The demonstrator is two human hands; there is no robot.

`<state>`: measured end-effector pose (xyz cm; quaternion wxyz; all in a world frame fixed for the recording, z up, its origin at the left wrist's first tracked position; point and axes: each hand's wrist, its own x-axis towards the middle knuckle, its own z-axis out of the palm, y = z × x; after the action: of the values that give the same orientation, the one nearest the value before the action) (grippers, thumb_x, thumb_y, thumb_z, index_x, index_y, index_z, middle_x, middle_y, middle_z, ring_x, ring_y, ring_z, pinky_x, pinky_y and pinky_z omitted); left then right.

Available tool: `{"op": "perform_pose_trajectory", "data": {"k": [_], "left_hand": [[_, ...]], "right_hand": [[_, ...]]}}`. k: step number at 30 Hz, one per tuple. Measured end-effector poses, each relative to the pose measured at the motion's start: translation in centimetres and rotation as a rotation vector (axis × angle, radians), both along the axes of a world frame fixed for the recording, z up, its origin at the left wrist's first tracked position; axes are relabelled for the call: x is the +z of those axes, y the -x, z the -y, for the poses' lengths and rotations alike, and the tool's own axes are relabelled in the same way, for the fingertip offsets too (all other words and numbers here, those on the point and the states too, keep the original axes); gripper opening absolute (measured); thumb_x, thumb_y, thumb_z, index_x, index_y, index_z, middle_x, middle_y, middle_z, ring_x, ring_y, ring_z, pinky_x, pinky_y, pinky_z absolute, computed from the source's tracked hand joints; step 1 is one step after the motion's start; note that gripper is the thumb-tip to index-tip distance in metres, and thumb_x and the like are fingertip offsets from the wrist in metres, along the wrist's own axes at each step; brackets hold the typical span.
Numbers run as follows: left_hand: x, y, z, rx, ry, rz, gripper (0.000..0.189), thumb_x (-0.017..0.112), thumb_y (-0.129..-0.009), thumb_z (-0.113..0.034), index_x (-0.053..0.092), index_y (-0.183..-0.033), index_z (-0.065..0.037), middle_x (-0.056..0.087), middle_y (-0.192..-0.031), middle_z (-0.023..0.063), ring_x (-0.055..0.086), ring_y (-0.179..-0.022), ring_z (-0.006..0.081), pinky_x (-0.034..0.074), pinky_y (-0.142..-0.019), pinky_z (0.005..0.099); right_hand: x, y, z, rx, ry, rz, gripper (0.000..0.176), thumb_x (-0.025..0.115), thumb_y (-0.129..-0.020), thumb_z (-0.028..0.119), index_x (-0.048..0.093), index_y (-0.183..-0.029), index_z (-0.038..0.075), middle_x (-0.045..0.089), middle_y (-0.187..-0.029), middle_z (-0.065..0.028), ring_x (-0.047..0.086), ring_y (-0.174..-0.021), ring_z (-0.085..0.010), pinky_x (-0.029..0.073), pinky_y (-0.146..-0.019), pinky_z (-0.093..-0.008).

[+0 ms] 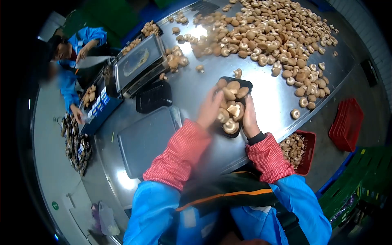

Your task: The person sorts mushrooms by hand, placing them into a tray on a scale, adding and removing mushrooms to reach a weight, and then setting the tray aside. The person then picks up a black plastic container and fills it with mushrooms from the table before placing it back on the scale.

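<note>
At the steel table (pixel 192 85), fingers (pixel 250 116) clasp a black tray (pixel 247 83) of mushrooms (pixel 234 109).

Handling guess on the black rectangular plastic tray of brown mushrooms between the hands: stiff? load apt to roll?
The black rectangular plastic tray is probably fairly stiff: its visible rim looks straight between left hand and right hand. The brown round-capped mushrooms would likely roll or spill if tilted: they're piled loose, no lid showing.
</note>
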<state>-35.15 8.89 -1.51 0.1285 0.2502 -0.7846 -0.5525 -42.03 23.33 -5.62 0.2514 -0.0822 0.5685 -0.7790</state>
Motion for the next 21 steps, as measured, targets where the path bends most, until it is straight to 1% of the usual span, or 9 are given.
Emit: {"op": "perform_pose_trajectory", "data": {"k": [2, 4, 8, 9, 13, 16, 17, 20, 21], "left_hand": [[1.3, -1.8, 1.6, 0.015, -0.035, -0.032, 0.047, 0.048, -0.103, -0.039, 0.054, -0.133, -0.003, 0.063, -0.119, 0.0111, 0.057, -0.11, 0.0177, 0.043, -0.098, 0.0295], [2.3, -3.8, 3.5, 0.018, -0.093, -0.014, 0.044, 0.047, -0.104, -0.037, 0.059, -0.128, -0.002, 0.064, -0.118, 0.009, 0.058, -0.109, 0.0155, 0.043, -0.098, 0.0283], [3.9, -8.6, 8.0, 0.005, -0.022, 0.001, 0.041, 0.045, -0.105, -0.034, 0.059, -0.126, -0.002, 0.064, -0.118, 0.0069, 0.058, -0.109, 0.0142, 0.044, -0.098, 0.0269], [4.2, -10.0, 9.0, -0.013, -0.035, 0.006, 0.04, 0.045, -0.105, -0.033, 0.059, -0.126, -0.002, 0.063, -0.118, 0.0067, 0.057, -0.11, 0.0143, 0.044, -0.098, 0.0271], [4.3, -16.2, 13.2, -0.067, -0.016, -0.002, 0.037, 0.046, -0.104, -0.031, 0.058, -0.126, -0.004, 0.062, -0.119, 0.0067, 0.057, -0.112, 0.0146, 0.045, -0.098, 0.0283], [4.6, -20.4, 15.6, -0.044, 0.017, 0.105, 0.035, 0.048, -0.103, -0.03, 0.059, -0.125, -0.005, 0.063, -0.119, 0.0077, 0.057, -0.112, 0.0153, 0.046, -0.098, 0.0295], [4.8, -21.6, 16.3, -0.044, 0.097, 0.134, 0.036, 0.051, -0.101, -0.031, 0.059, -0.126, -0.006, 0.064, -0.119, 0.0088, 0.059, -0.112, 0.0183, 0.046, -0.098, 0.0311], [6.9, -23.6, 16.3, -0.074, 0.176, 0.195, 0.039, 0.053, -0.099, -0.033, 0.059, -0.126, -0.006, 0.065, -0.12, 0.0106, 0.061, -0.112, 0.0232, 0.046, -0.099, 0.0329], [6.2, -24.1, 16.8, -0.091, 0.257, 0.187, 0.041, 0.054, -0.098, -0.035, 0.061, -0.125, -0.006, 0.063, -0.119, 0.0119, 0.06, -0.112, 0.0278, 0.046, -0.099, 0.035]], "right_hand": [[0.6, -1.2, 0.8, 0.057, -0.025, -0.011, 0.057, 0.027, -0.108, 0.041, 0.039, -0.141, -0.004, 0.046, -0.139, -0.015, 0.043, -0.131, -0.0247, 0.028, -0.112, -0.0328], [1.3, -2.4, 1.8, 0.171, 0.011, 0.015, 0.058, 0.029, -0.107, 0.043, 0.039, -0.14, -0.003, 0.048, -0.135, -0.0155, 0.048, -0.125, -0.0258, 0.039, -0.105, -0.0338], [6.2, -5.9, 3.3, 0.41, -0.091, 0.087, 0.058, 0.035, -0.103, 0.051, 0.042, -0.135, 0.003, 0.058, -0.119, -0.0126, 0.066, -0.095, -0.0193, 0.061, -0.068, -0.0321], [6.8, -7.1, 3.9, 0.451, -0.117, 0.098, 0.061, 0.035, -0.102, 0.054, 0.043, -0.132, 0.002, 0.059, -0.113, -0.0125, 0.067, -0.086, -0.0188, 0.061, -0.06, -0.0301], [7.8, -11.0, 6.1, 0.713, -0.217, 0.11, 0.058, 0.036, -0.103, 0.053, 0.043, -0.122, -0.001, 0.062, -0.088, -0.0121, 0.066, -0.066, -0.0172, 0.057, -0.057, -0.0252], [7.5, -13.2, 7.3, 0.893, -0.268, -0.016, 0.052, 0.037, -0.104, 0.048, 0.045, -0.118, -0.001, 0.062, -0.081, -0.01, 0.065, -0.062, -0.0161, 0.055, -0.054, -0.024], [7.5, -14.0, 7.5, 0.886, -0.318, -0.075, 0.039, 0.045, -0.104, 0.038, 0.051, -0.111, 0.0, 0.062, -0.078, -0.0084, 0.064, -0.058, -0.0143, 0.05, -0.05, -0.0237], [9.0, -15.6, 8.1, 0.834, -0.471, -0.574, 0.029, 0.055, -0.099, 0.028, 0.056, -0.108, 0.001, 0.062, -0.077, -0.01, 0.064, -0.06, -0.0171, 0.049, -0.052, -0.0283], [8.8, -16.2, 8.6, 0.704, -0.401, -0.846, 0.029, 0.066, -0.09, 0.02, 0.059, -0.112, 0.003, 0.064, -0.084, -0.0117, 0.066, -0.067, -0.0236, 0.05, -0.058, -0.0333]]}}
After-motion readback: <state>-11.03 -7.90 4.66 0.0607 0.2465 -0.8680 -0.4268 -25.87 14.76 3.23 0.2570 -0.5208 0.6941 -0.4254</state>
